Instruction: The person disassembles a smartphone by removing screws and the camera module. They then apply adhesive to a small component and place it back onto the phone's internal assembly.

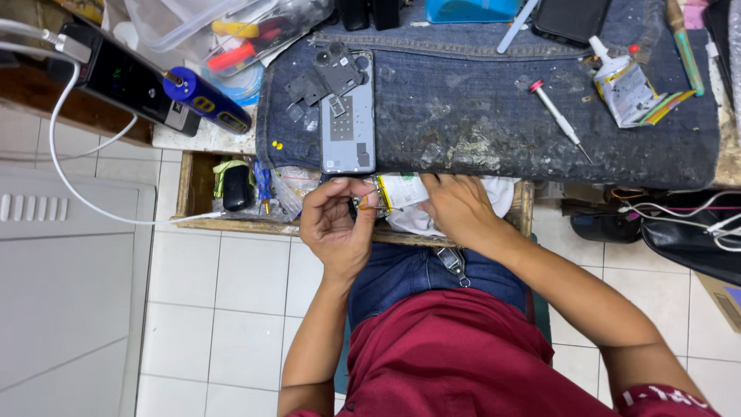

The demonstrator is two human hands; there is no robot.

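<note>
Red shirt cloth (478, 363) fills the near view, above blue jeans. Just past the bench's front edge, the left hand (336, 228) pinches a small white, yellow-edged flat battery pack (397, 191) between thumb and forefinger, apparently to steady it. The right hand (459, 208) rests on its other end, fingers curled together. Beside them on the dark denim mat (494, 123) lies an opened grey phone (347, 116), and further right a slim red-capped screwdriver (557, 117)

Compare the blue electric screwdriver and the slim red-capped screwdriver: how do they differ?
The blue electric screwdriver is thick and lies at the bench's left edge; the slim red-capped screwdriver is thin, metal-shafted and lies on the denim mat. Both lie flat and untouched, diagonally.
</note>
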